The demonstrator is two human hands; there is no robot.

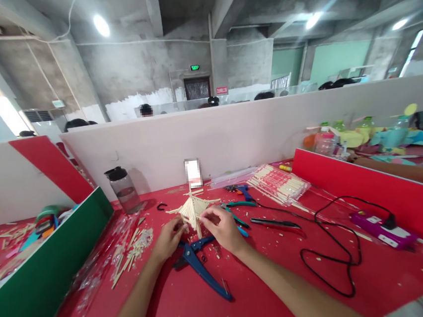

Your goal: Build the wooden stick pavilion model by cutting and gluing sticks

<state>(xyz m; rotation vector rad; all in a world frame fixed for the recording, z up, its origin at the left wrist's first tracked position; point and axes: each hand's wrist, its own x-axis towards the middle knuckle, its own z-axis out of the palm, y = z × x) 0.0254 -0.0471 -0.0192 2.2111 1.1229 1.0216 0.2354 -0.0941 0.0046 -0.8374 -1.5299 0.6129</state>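
A small roof-shaped model of pale wooden sticks [192, 207] stands in front of me, with corners flaring outward and a thin spike on top. My left hand [172, 238] pinches its lower left side, fingers closed. On the opposite side, my right hand [222, 227] is also closed, thumb and fingertips at the lower right edge. The fingertips partly cover the model's base. Just below both hands lies a blue-handled cutter [203, 271]. Green-handled pliers [241, 204] rest to the right, beside a black craft knife [273, 222].
A blue glue gun [243, 192] has a black cord looping toward a purple power strip [385, 231]. Bagged sticks [279, 184] lie at back right; loose sticks [133, 253] lie left. A water bottle [125, 192], phone [193, 173], green divider [57, 263] and red divider [371, 188] surround the workspace.
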